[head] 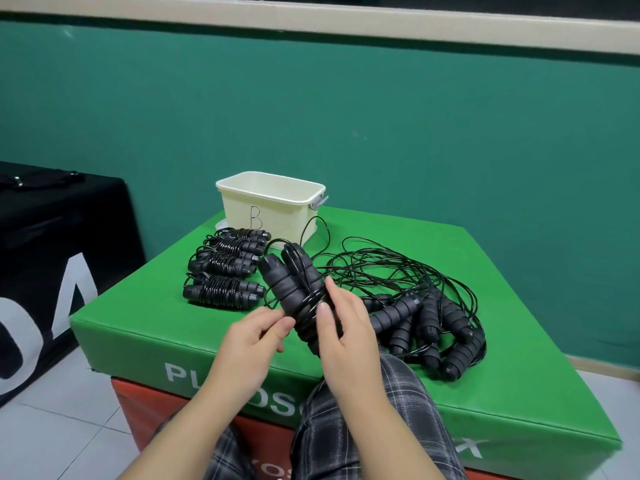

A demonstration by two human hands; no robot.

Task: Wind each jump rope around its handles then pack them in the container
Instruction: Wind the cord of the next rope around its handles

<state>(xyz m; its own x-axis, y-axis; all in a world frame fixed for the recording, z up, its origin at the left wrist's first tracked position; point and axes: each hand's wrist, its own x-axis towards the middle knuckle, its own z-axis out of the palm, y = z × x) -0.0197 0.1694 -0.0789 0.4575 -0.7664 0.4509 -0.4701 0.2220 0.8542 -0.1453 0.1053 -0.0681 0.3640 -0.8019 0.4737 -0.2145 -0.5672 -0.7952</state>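
Observation:
My right hand (346,336) grips a pair of black jump rope handles (289,282) held together and tilted up to the left, with a few turns of thin black cord around their lower part. My left hand (249,337) pinches the cord just left of the handles. Three wound jump ropes (221,268) lie in a row at the left of the green box top. A loose pile of unwound ropes and handles (426,317) lies at the right. The cream container (239,206), marked B, stands open at the back.
The green padded box (145,327) sits on a red one (138,403). A black box (52,258) stands at the left. My knees in checked trousers (349,434) are below the hands. A teal wall lies behind.

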